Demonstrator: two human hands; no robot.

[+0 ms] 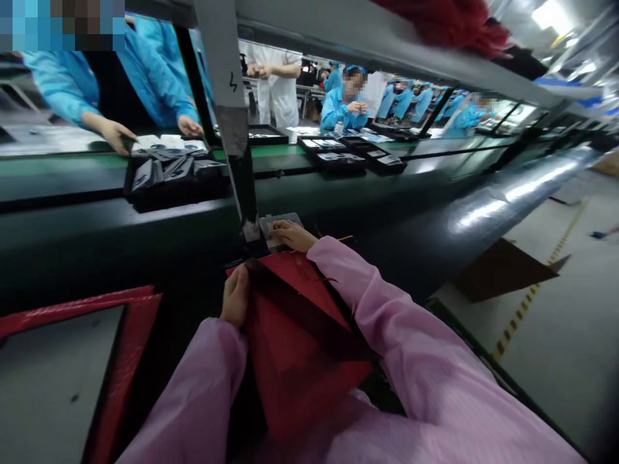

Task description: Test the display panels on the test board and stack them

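Item 1: red folder [300, 335], just below the grey post [227, 96], at the near edge of the dark surface [97, 245]
Item 2: my left hand [235, 296], clamped on the folder's left edge, below the post's foot
Item 3: my right hand [293, 235], apart from the left, fingers laid on a small grey card [283, 219] at the post's foot; whether it grips, I cannot tell
Item 4: black trays [174, 174], left of the post, on the green belt [72, 171]
Item 5: a co-worker's hand [116, 135], further left of the post, at the trays' far edge
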